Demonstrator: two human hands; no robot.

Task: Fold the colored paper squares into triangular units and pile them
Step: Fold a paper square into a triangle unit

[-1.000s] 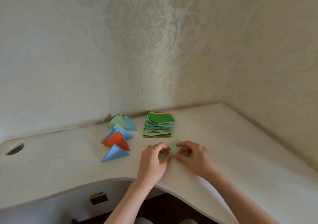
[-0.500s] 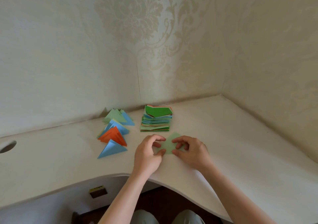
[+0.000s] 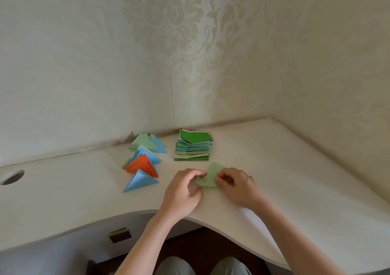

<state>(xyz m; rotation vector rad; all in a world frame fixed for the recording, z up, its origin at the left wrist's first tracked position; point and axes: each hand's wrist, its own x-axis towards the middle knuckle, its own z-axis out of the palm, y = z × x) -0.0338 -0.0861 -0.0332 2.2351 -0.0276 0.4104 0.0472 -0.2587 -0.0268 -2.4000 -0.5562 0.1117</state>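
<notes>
A smooth, matte white desk (image 3: pixel 274 169) with a curved front edge carries a light green paper piece (image 3: pixel 211 175), thin and flat, partly folded to an angular outline. It lies between the two hands, near the front edge. The left hand (image 3: pixel 183 192) pinches its left corner with curled fingers; the right hand (image 3: pixel 236 187) pinches its right side likewise. Behind it stands a stack of colored paper squares (image 3: pixel 193 148). To the left lie folded triangular units (image 3: pixel 143 160) in blue, orange and pale green.
</notes>
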